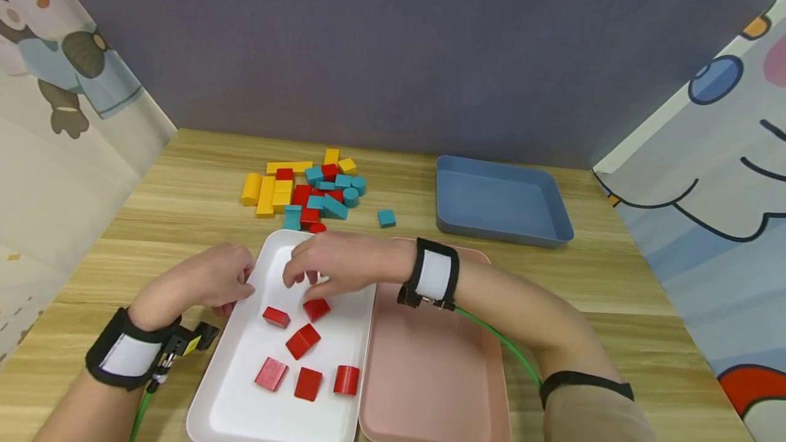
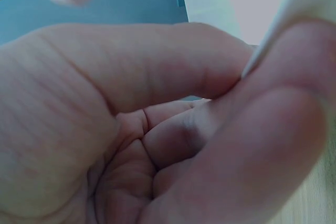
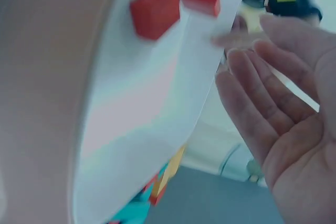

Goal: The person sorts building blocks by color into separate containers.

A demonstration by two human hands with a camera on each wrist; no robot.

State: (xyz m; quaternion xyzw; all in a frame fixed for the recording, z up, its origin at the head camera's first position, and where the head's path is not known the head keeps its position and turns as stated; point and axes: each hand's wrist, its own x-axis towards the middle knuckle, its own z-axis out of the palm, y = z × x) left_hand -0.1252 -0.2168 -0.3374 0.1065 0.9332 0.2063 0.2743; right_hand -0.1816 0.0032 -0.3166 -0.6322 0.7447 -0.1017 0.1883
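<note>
My left hand (image 1: 224,278) pinches the left rim of a white tray (image 1: 227,401) between thumb and fingers; the left wrist view shows the thin white edge (image 2: 265,51) between them. Over the upper part of that tray hovers my right hand (image 1: 334,261), its fingers loosely bent and apart. In the right wrist view the palm (image 3: 296,150) shows with nothing in it. Several red blocks lie in the tray, among them a red cylinder (image 1: 346,380) and a red block (image 1: 316,309) just below the right thumb.
A pink tray (image 1: 436,374) adjoins the white one on the right. Farther back stands a blue tray (image 1: 503,193). Behind the white tray lies a cluster of yellow blocks (image 1: 265,196), blue blocks (image 1: 334,207) and red ones, with one blue block (image 1: 386,218) apart. A dark wall (image 1: 381,53) closes the back.
</note>
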